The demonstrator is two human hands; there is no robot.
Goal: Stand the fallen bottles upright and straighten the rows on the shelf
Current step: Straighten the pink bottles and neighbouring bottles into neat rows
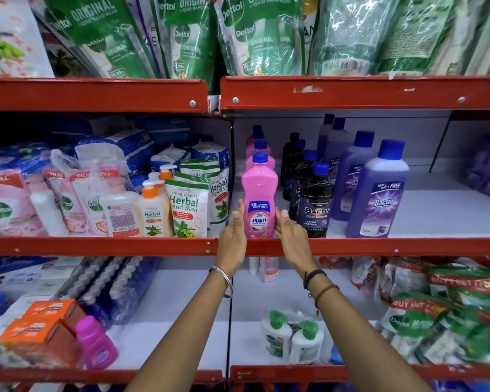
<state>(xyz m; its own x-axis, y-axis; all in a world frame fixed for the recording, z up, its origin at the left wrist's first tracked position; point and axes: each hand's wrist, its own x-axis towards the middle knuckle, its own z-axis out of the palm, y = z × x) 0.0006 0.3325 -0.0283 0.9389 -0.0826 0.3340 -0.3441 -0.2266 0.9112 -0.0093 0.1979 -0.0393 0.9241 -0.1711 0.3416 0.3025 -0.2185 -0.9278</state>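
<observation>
A pink Shakti bottle [259,193] with a blue cap stands upright at the front of the middle shelf [379,246], heading a row of pink bottles [259,147]. My left hand [234,232] is at its left side and my right hand [290,234] at its right side, fingers straight, flanking its base; whether they touch it I cannot tell. To the right stand a row of black Bactin bottles [316,200] and a row of purple Bactin bottles [376,190], all upright.
Herbal hand wash pouches [186,207] and pump bottles [153,210] fill the left bay. Dettol refill packs [255,32] sit on the top shelf. Below are orange boxes [44,321], a pink bottle [96,343], white bottles [292,338] and packets [436,306].
</observation>
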